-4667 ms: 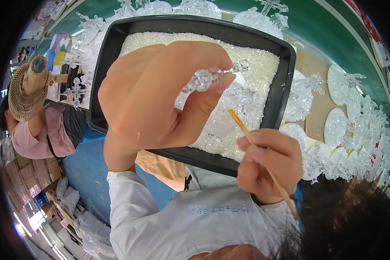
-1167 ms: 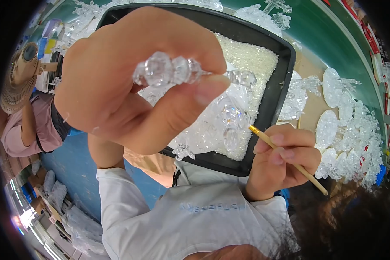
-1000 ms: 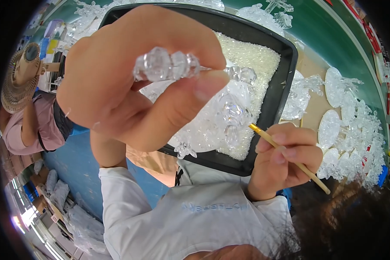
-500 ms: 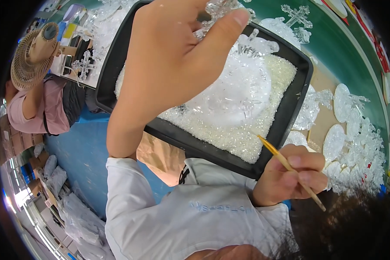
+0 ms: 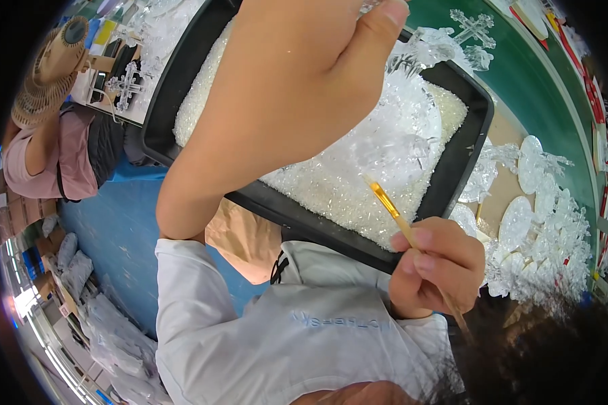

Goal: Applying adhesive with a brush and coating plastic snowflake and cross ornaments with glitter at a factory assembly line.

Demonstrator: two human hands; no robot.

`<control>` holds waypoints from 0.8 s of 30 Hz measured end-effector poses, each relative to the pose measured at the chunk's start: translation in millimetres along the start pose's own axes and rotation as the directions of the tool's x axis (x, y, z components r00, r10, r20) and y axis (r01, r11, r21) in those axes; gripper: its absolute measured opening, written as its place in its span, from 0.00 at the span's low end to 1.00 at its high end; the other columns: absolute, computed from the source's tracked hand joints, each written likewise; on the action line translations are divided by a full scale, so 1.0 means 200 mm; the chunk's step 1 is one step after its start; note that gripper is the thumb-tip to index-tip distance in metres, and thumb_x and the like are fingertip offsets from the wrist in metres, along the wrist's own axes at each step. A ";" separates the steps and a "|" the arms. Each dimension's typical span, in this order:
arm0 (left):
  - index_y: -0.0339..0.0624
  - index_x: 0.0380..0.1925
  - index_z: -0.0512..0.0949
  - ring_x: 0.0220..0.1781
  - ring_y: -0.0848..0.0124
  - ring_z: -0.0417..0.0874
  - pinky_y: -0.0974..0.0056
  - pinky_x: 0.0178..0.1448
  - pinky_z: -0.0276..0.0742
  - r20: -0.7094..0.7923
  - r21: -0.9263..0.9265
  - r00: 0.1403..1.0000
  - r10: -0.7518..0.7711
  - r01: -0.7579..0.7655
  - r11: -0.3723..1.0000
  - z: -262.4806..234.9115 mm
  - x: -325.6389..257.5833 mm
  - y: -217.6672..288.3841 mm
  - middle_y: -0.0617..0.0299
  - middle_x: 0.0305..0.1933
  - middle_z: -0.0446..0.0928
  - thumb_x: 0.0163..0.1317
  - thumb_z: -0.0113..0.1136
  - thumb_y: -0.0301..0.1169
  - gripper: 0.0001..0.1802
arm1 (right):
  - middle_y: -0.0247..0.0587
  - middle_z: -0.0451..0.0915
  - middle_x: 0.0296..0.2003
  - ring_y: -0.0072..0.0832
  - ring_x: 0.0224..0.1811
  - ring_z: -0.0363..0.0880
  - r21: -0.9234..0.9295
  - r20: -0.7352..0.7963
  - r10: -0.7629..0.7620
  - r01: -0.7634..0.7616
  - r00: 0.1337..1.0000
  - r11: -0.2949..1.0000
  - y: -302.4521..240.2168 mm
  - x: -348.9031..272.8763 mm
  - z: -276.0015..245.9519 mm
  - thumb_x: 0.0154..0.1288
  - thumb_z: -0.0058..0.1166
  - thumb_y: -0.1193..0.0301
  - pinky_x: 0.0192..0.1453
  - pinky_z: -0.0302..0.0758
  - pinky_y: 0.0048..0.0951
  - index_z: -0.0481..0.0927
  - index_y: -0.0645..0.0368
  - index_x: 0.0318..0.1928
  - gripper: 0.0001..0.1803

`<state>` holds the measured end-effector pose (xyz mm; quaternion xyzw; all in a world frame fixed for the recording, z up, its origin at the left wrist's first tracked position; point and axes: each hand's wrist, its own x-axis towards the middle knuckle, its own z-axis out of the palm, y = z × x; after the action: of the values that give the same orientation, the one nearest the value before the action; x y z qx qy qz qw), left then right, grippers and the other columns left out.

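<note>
White cloth: a long-sleeved shirt (image 5: 311,337) on the wearer, below the hands. Left hand (image 5: 311,74), nearest the view: raised over the tray, back turned up, thumb and finger pinched on a clear faceted piece (image 5: 369,6), mostly hidden; whether it joins the disc cannot be told. Right hand (image 5: 446,263): fingers curled in a pen grip around a slim wooden brush with a gold ferrule (image 5: 388,202), its tip by the near edge of the disc; contact cannot be told. Black rectangular plastic tray (image 5: 467,158): tilted across the view, bedded with glassy pale granules (image 5: 338,209). Clear frosted round disc (image 5: 392,142): on the granules, partly behind the left hand.

Beyond the tray: clear ornate cross (image 5: 473,28), over a green tabletop (image 5: 507,81); clear upright discs (image 5: 515,223), clustered to the right; second clear cross (image 5: 125,86), to the left. Far left: beige round fan (image 5: 51,74), before a person in pink (image 5: 74,155).
</note>
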<state>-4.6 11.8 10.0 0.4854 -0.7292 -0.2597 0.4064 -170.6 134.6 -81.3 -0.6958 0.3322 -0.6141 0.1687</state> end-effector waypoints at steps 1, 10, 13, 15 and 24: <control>0.36 0.41 0.76 0.16 0.69 0.71 0.67 0.25 0.65 0.021 0.017 1.000 -0.019 0.018 1.000 0.00 0.00 0.01 0.56 0.17 0.72 0.68 0.54 0.27 0.06 | 0.52 0.78 0.38 0.33 0.23 0.81 -0.028 -0.012 -0.001 0.001 1.000 1.000 0.00 0.00 0.01 0.62 0.60 0.77 0.26 0.80 0.27 0.73 0.61 0.40 0.09; 0.36 0.42 0.75 0.16 0.70 0.71 0.67 0.26 0.66 0.006 -0.034 0.999 0.035 -0.035 0.999 0.01 -0.02 0.00 0.57 0.16 0.70 0.68 0.52 0.25 0.06 | 0.55 0.80 0.33 0.33 0.23 0.82 -0.127 0.081 -0.043 0.053 0.996 0.990 0.00 0.03 -0.01 0.61 0.62 0.78 0.25 0.79 0.25 0.75 0.61 0.39 0.09; 0.36 0.42 0.75 0.17 0.69 0.71 0.66 0.26 0.66 0.012 -0.054 0.999 0.047 -0.047 0.997 0.00 -0.03 -0.02 0.57 0.17 0.70 0.68 0.52 0.25 0.06 | 0.55 0.80 0.33 0.35 0.25 0.82 -0.160 0.072 -0.031 0.042 0.997 0.986 0.00 0.01 0.01 0.60 0.62 0.78 0.25 0.79 0.27 0.75 0.62 0.39 0.09; 0.36 0.42 0.75 0.18 0.68 0.72 0.65 0.27 0.67 0.015 -0.065 0.998 0.055 -0.054 0.996 0.00 -0.03 -0.02 0.57 0.17 0.70 0.68 0.53 0.25 0.06 | 0.56 0.81 0.33 0.36 0.25 0.82 -0.130 0.088 -0.077 0.088 0.993 0.988 0.01 0.03 0.00 0.58 0.63 0.79 0.26 0.79 0.28 0.76 0.63 0.38 0.10; 0.37 0.42 0.74 0.24 0.53 0.76 0.59 0.31 0.70 0.090 -0.036 0.992 0.088 -0.085 0.996 -0.01 0.00 -0.01 0.50 0.23 0.72 0.66 0.52 0.24 0.06 | 0.51 0.84 0.37 0.36 0.29 0.79 -0.251 0.197 -0.145 0.192 0.970 0.949 0.06 0.09 0.05 0.39 0.65 0.80 0.27 0.77 0.27 0.84 0.66 0.36 0.17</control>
<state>-1.4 10.5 9.7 0.4342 -0.7633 -0.2754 0.3910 -164.5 111.5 -76.9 -0.7896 0.3351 -0.5118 0.0485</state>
